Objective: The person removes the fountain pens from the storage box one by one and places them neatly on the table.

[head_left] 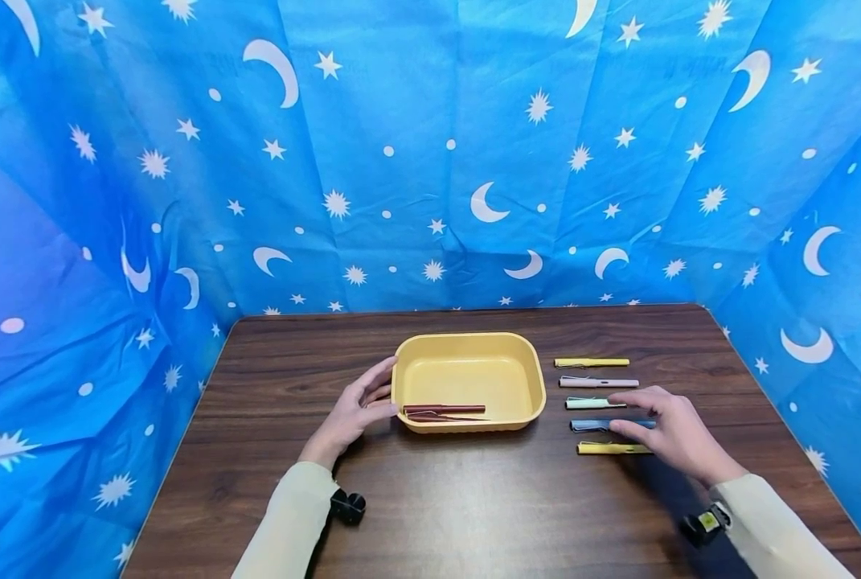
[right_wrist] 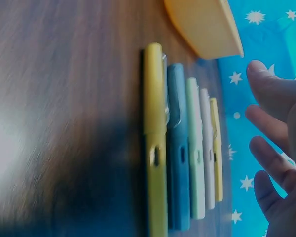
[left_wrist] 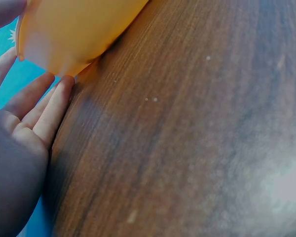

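Note:
A yellow plastic tray stands on the table, with dark red pens lying along its near side. My left hand touches the tray's left end, its fingers extended against the wall. To the tray's right lies a column of capped pens: a yellow pen farthest back, then a grey pen, a mint pen, a blue pen and a nearer yellow pen. Over their right ends hovers my right hand, fingers spread and apart from the pens in the right wrist view.
Dark wood-grain table lies beneath everything. A blue cloth with white moons and stars hangs behind and at both sides. Black wrist cameras sit on both arms.

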A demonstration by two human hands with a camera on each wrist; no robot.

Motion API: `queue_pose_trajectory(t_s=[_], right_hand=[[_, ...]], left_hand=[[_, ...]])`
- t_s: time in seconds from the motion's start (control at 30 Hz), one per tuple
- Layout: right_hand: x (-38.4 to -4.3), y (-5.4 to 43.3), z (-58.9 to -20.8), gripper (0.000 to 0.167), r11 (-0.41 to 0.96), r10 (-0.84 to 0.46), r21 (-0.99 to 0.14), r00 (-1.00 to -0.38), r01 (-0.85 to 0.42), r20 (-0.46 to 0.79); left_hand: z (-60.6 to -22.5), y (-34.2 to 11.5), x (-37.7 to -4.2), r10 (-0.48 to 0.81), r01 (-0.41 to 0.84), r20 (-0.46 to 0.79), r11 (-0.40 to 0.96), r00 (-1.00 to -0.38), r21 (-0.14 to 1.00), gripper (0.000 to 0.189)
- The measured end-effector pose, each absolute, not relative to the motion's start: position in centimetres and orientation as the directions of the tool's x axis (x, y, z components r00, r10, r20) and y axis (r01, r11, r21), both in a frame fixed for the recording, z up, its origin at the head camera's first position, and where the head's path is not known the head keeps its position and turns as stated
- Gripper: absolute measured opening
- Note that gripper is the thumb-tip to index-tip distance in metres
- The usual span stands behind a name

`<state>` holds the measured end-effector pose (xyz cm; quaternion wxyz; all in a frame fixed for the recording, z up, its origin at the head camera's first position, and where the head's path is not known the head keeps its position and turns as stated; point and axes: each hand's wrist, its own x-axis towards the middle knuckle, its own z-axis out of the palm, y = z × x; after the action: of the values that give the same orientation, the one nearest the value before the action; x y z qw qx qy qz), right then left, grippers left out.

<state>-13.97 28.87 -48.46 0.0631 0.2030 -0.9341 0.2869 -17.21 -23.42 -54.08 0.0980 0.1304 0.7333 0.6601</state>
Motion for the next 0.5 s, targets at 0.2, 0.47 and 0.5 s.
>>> queue_pose_trajectory(t_s=[0.2, 0.47, 0.5], right_hand=[[-14.4, 27.8, -47.6, 0.036, 0.715, -0.302, -0.584, -0.923, -0.384, 0.238], [-15.3, 25.9, -45.8, 0.039, 0.641, -0.245, -0.716, -0.958, -0.276, 0.15], [-15.4, 25.7, -45.7, 0.04, 0.63, -0.243, -0.728, -0.959, -0.269, 0.144]], left_hand=[[-54.1, -23.4, -17.2, 0.33, 0.077, 0.05, 0.069, -0.943, 0.995, 0.079], [-54.1, -23.4, -17.3, 0.314, 0.073, 0.04, 0.091, -0.949, 0.993, 0.079], [-54.0, -23.4, -17.3, 0.31, 0.071, 0.037, 0.097, -0.95, 0.993, 0.079]])
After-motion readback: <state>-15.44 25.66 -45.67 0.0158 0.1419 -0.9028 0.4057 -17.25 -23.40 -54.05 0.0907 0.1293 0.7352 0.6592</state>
